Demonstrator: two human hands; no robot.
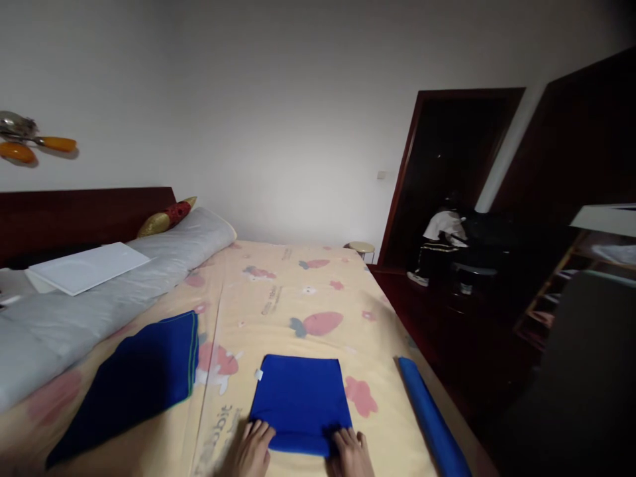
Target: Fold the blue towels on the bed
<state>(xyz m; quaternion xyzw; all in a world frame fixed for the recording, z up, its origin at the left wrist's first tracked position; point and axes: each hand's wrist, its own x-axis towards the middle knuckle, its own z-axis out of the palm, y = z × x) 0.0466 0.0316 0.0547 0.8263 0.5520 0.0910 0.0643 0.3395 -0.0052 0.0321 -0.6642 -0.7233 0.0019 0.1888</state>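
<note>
Squarish blue cloth [301, 399] with a seemingly rolled near edge

Cloth [301, 396] on the bed [298, 306], ahead of my left grip [255, 445] and right grip [350, 450].
From my remote seat, I have each grip at a near corner of it. Left of the left grip lies a second cloth [144, 377]; beyond that, a pillow [124, 298] with a panel [89, 268] on it, the headboard [89, 209] behind. Right of the right grip, a roll [431, 417] lies near the bed's side. Far ahead and rightward is a stool [362, 247], and farther right a person [443, 232].
</note>
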